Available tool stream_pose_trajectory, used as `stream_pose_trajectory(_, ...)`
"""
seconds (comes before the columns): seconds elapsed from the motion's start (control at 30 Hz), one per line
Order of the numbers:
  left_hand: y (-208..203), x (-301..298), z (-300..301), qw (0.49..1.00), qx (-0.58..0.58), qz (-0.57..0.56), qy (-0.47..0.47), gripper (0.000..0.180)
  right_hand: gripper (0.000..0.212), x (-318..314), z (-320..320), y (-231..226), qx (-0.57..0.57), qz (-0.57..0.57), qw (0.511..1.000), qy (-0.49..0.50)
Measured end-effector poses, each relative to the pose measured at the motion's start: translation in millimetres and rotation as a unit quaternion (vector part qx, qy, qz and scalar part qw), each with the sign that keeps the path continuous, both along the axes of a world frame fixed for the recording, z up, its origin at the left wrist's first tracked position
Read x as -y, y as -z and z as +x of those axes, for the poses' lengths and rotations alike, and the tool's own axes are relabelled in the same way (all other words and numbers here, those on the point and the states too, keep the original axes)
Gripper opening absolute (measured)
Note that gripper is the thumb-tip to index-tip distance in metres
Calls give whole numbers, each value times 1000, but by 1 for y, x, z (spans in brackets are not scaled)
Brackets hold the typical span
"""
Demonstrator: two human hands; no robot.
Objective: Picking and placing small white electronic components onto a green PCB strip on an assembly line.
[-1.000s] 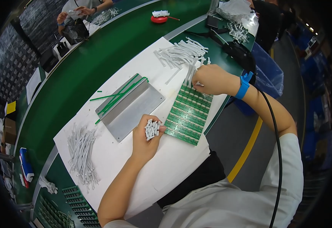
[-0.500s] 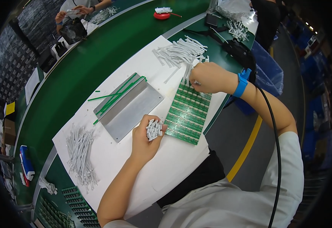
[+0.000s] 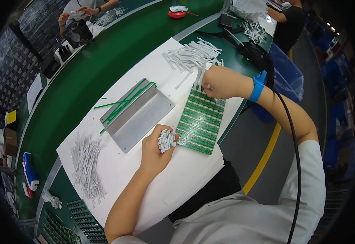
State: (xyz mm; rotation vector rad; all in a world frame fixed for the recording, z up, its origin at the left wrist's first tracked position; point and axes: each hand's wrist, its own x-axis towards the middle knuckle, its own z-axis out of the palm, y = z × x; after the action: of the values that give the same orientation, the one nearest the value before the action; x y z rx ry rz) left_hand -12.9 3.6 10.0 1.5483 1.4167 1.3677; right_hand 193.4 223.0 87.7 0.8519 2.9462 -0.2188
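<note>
Bench [image 3: 231, 48]: green, runs beneath and beyond everything around the board.

Sheet [image 3: 185, 185]: white, lies under the board; presumably there to give a clean, pale ground for small parts.

Bracket [image 3: 147, 118]: bent grey metal, on the sheet left of the board, well apart from its long edge.

Board [image 3: 200, 124]: green panel of many small repeated units, flat on the sheet, one short end toward the person; likely turned so that its rows lie within reach of both hands.

Cables, two heaps: far heap [image 3: 194, 55] beyond the board's far end, left heap [image 3: 87, 168] well left of the board, past the bracket. Probably kept off the board to leave its rows uncovered.

Right hand [image 3: 223, 83]: over the board's far end, fingers curled closed; appears to grip a cable. Fingertip contact with the board hidden.

Left hand [image 3: 155, 151]: at the board's left edge, closed round a bundle [image 3: 167, 141] of white connectors, ends upward; perhaps held so to keep them gathered. Thumb seems to touch the board's edge, possibly steadying it.

Strips [image 3: 129, 102]: thin, green, lying loosely along the bracket, left of the board.
</note>
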Motion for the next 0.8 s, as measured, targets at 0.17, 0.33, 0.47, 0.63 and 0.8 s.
stream_pose_trajectory(0.17, 1, 1, -6, 999, -20, -22, 25, 27, 14, -1, -1, 0, -1, -8, 1000, 13)
stream_pose_trajectory(0.33, 2, 0, 0, 1000, 9, 1, 6, 15, 14, 1, -4, 0, 15, 16, 1000, -6)
stream_pose_trajectory(0.47, 2, 3, 1, 1000, 8, -7, 7, 20, 12, 5, -8, -2, 6, 36, 999, -8)
stream_pose_trajectory(0.63, 7, -1, 1, 954, -267, 117, 70, 41, 14, -5, -8, 0, 14, 0, 1000, -20)
stream_pose_trajectory(0.8, 5, 2, 3, 963, -246, 99, 50, 45, 17, -23, -2, 5, -13, -75, 996, -36)
